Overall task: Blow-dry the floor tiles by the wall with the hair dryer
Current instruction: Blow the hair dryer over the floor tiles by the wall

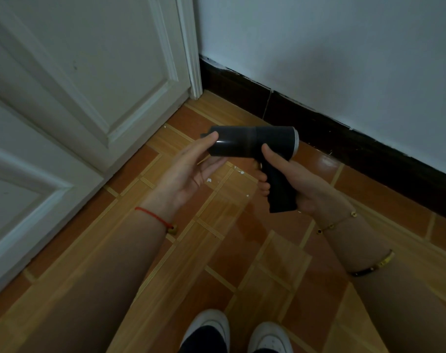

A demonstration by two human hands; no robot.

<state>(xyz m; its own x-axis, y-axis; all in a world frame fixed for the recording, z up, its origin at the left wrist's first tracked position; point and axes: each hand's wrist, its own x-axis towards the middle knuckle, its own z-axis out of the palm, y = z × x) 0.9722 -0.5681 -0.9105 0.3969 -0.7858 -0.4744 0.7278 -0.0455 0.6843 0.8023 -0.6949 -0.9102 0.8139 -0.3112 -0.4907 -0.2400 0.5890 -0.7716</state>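
Note:
A black hair dryer [252, 143] hangs in the air above the floor, its barrel lying sideways with a grey ring at the right end. My right hand [290, 179] is wrapped around its handle. My left hand [191, 166] grips the barrel's left end between thumb and fingers. Below lie glossy orange-brown floor tiles [255, 238] with pale strips, some shiny as if wet. They run up to a dark skirting board [306, 115] under a white wall [344, 59].
A white panelled door [76, 85] stands on the left, its frame meeting the wall in the corner. Small white flecks dot the tiles near the middle. My white shoes [237, 332] show at the bottom edge.

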